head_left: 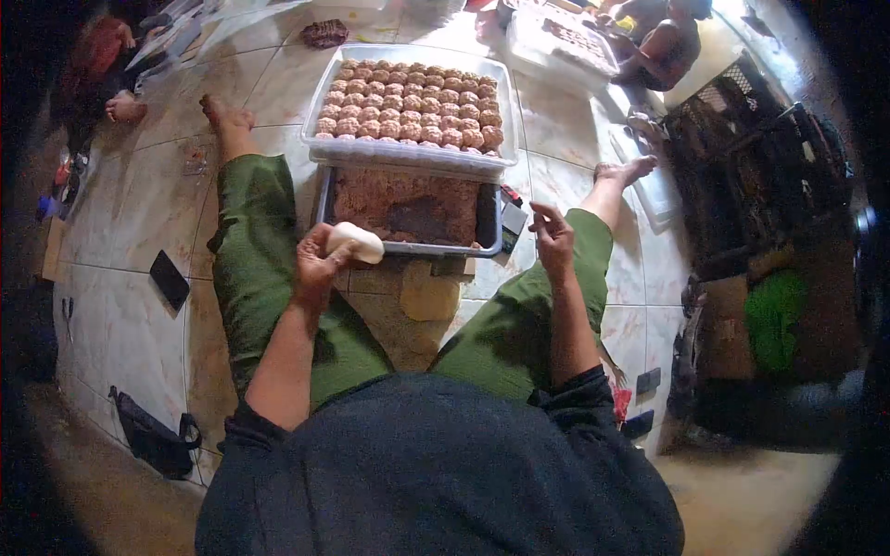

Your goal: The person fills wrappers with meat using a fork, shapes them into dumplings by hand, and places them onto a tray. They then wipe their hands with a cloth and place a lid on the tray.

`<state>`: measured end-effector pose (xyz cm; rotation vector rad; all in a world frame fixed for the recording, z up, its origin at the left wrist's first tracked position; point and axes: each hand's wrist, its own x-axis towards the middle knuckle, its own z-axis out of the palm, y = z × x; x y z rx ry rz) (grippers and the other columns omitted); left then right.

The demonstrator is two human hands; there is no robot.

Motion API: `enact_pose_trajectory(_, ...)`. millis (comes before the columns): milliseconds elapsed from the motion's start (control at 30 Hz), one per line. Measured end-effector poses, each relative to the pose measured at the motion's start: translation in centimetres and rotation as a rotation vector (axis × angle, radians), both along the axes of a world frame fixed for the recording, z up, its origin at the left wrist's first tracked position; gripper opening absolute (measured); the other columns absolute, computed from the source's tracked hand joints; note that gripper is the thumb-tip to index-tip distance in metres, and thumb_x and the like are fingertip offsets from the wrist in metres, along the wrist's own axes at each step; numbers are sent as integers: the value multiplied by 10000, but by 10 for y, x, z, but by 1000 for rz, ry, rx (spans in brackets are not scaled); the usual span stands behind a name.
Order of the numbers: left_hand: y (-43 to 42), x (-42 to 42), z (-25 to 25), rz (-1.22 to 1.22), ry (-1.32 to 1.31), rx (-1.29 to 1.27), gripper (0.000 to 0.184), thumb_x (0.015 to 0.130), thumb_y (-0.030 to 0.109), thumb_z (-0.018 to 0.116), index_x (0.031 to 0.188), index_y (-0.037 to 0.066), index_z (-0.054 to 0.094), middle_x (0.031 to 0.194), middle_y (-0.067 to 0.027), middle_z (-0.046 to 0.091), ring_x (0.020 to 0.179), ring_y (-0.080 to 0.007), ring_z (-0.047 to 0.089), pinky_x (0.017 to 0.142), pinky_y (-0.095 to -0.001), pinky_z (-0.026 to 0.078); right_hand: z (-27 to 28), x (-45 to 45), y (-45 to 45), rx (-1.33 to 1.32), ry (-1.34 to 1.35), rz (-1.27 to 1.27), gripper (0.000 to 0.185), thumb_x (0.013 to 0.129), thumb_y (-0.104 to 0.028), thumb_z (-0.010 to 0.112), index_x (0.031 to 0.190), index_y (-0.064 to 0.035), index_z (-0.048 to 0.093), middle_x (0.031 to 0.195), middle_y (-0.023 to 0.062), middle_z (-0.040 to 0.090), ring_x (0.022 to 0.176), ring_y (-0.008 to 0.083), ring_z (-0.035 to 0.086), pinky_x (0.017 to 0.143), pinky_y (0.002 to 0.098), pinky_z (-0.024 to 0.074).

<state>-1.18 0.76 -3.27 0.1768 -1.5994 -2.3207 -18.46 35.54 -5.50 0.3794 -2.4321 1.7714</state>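
Note:
My left hand is wrapped round a smooth, whitish rounded object near the front left corner of a dark tray. That tray holds a layer of crumbly brown material. Behind it, and partly over its far edge, a clear plastic tub holds rows of round brownish balls. My right hand is raised to the right of the tray, above my right leg. Its fingers are bent and somewhat apart, with nothing visible in them.
A co-worker sits at the back right beside another tub of balls. A dark crate stands at the right. On the tiled floor at left lie a phone-like object and a black bag.

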Motion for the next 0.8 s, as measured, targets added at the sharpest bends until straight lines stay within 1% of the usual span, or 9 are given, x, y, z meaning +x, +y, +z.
enact_pose_trajectory(33, -13, -3, -8, 39, -10, -73, 191, 774, 31, 644, 945, 68, 567, 875, -24, 614, 800, -115, 577, 712, -260, 482, 10, 2, -12, 5, 75, 25, 196, 870, -115, 567, 1037, -19, 603, 882, 41, 648, 714, 82, 571, 587, 221, 470)
enact_pose_trajectory(133, -54, -12, -42, 194, 1, 328, 300, 790, 57, 616, 1072, 74, 516, 960, -68, 598, 863, -163, 580, 745, -297, 490, 54, 3, -36, 91, 178, 105, 254, 824, -51, 592, 1077, -29, 575, 941, 61, 643, 730, 84, 581, 594, 230, 489)
enact_pose_trajectory(167, -63, -12, -36, 73, 45, 335, 377, 808, 93, 589, 1160, 73, 455, 1025, -104, 577, 921, -214, 577, 761, -329, 494, 65, -2, -47, 131, 207, 62, 250, 802, -45, 607, 1050, -23, 585, 926, 70, 647, 713, 91, 585, 576, 240, 492)
enact_pose_trajectory(267, -71, -14, -14, 153, -73, 301, 348, 822, 96, 557, 1154, 65, 459, 1042, -117, 579, 957, -239, 574, 774, -343, 495, 93, -32, -60, 288, 331, -16, 278, 751, -55, 649, 1025, -71, 609, 904, 90, 659, 693, 143, 615, 583, 276, 511)
enact_pose_trajectory(333, -77, -18, -14, 178, -95, 343, 333, 825, 100, 553, 1146, 43, 481, 1059, -117, 573, 980, -237, 565, 829, -340, 471, 105, -63, -61, 515, 374, 20, 326, 724, -63, 657, 1045, -79, 601, 986, 105, 639, 849, 205, 612, 718, 336, 506)
enact_pose_trajectory(433, -85, -27, -20, 202, -124, 375, 334, 825, 111, 557, 1141, 22, 500, 1084, -115, 564, 1009, -234, 553, 883, -342, 448, 108, -111, -69, 822, 535, 161, 519, 672, -132, 717, 1160, -137, 541, 1215, 95, 524, 1079, 245, 517, 858, 352, 442)
enact_pose_trajectory(533, -89, -36, -29, 195, -150, 341, 369, 812, 134, 580, 1155, 29, 493, 1110, -111, 557, 1025, -231, 543, 881, -355, 449, 115, -129, -97, 1134, 428, 172, 705, 616, -206, 760, 1249, -170, 453, 1354, 113, 374, 1244, 300, 355, 985, 432, 337)
enact_pose_trajectory(567, -89, -38, -32, 200, -155, 365, 364, 812, 114, 573, 1158, 43, 486, 1107, -108, 560, 1020, -225, 548, 875, -348, 453, 106, -142, -100, 1241, 359, 200, 858, 580, -256, 787, 1320, -193, 358, 1409, 136, 271, 1301, 323, 253, 996, 466, 308)
enact_pose_trajectory(800, -87, -38, -34, 289, -279, 415, 362, 810, 74, 566, 1160, 83, 476, 1095, -84, 567, 1012, -213, 554, 871, -340, 450, 85, -157, -125, 1349, 276, 85, 939, 587, -297, 785, 1372, -200, 279, 1427, 155, 219, 1303, 329, 240, 999, 483, 262)
